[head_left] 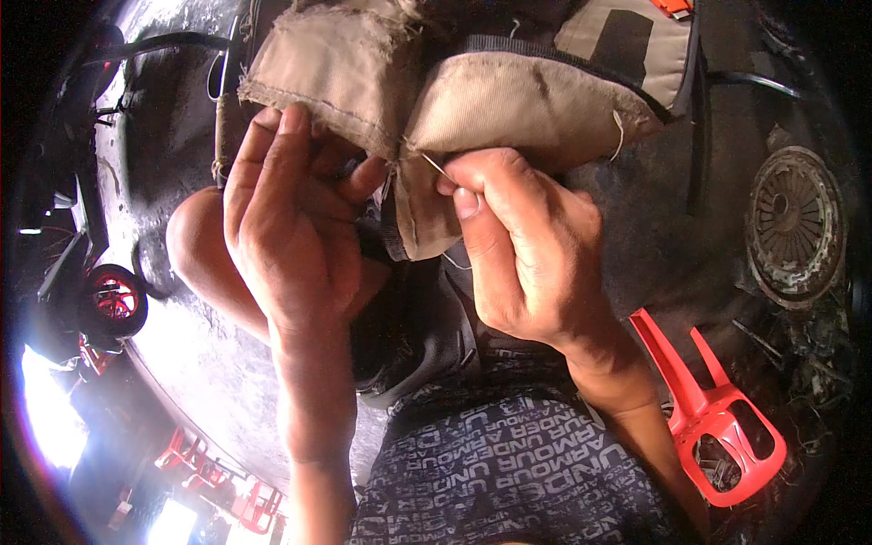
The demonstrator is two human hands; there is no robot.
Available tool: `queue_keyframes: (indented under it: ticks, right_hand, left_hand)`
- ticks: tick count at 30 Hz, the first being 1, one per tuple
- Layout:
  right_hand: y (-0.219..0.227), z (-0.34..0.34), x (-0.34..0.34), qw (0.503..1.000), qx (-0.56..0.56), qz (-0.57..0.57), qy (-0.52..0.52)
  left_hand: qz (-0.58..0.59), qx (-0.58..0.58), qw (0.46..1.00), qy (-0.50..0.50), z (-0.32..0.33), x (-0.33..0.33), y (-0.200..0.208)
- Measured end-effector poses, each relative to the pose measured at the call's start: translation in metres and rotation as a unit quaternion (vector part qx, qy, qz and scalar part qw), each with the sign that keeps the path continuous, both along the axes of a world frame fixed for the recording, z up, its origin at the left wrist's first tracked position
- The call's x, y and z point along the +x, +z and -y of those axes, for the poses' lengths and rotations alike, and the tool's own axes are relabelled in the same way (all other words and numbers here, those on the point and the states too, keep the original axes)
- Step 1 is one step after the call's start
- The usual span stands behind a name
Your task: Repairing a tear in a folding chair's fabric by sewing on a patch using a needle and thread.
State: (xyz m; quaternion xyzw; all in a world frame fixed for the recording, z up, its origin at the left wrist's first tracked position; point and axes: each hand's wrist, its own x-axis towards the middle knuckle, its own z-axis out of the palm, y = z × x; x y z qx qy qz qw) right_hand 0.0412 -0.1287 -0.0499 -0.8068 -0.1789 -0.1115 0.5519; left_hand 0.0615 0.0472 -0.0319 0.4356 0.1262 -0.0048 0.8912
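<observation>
A worn beige canvas piece (331, 68) with frayed edges and dark trim lies before me, perhaps part of a bag. My left hand (295, 227) holds its lower left edge, fingertips at the hem and thumb near the middle seam. Between the thumb and forefinger of my right hand (536, 241) is a thin needle (435, 166). Its far end meets the cloth where the folded flaps join. A narrow beige flap (427, 213) hangs below that seam, between my hands. Loose pale thread (619, 136) loops from the cloth's right side.
A red plastic chair (718, 409) stands at the lower right. Beyond it lies a round, finned metal disc (792, 227). A wheel with a red rim (116, 300) is at the left, and more red chairs (254, 504) stand at the lower left.
</observation>
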Motion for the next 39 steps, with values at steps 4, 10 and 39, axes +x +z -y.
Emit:
queue_keyframes:
  ticks: [4,10,39]
  right_hand:
    - [0.005,0.005,0.002,0.999,-0.035,-0.004,0.024]
    - [0.008,0.007,0.002,0.998,-0.054,-0.015,0.03]
    - [0.015,0.005,0.007,0.998,-0.034,-0.037,0.032]
  left_hand:
    - [0.015,-0.002,0.999,-0.036,0.002,0.001,0.003]
    - [-0.028,0.102,0.994,-0.034,0.011,-0.008,0.016]
    - [-0.014,0.121,0.993,-0.009,0.01,-0.014,0.011]
